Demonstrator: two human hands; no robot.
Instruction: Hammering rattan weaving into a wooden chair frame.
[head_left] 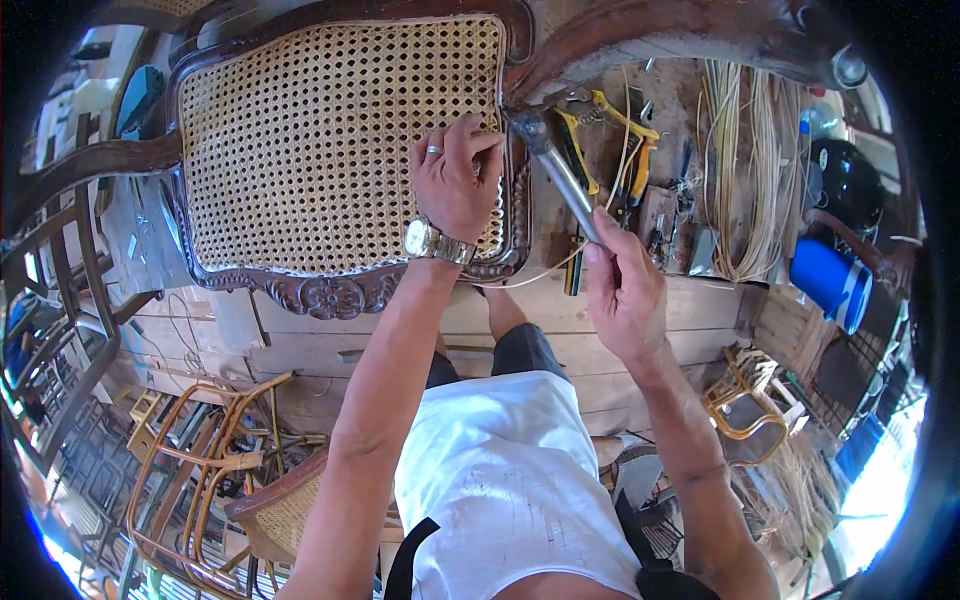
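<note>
A carved dark wood chair frame lies before me with a woven cane panel set in it. My left hand, with a ring and a wristwatch, rests at the panel's right edge. Its fingers are curled and pressed together; whatever they may hold is too small to make out. My right hand grips the metal handle of a hammer. The hammer's head is beside the right rail of the frame, close to my left fingertips. A thin pale cane strand runs out from beneath the frame's lower right corner.
Right of the frame lie yellow-handled pliers, small tools and a bundle of cane strands. A blue cylindrical container is farther right. Curved rattan frames stand at lower left, near a cane-panelled piece.
</note>
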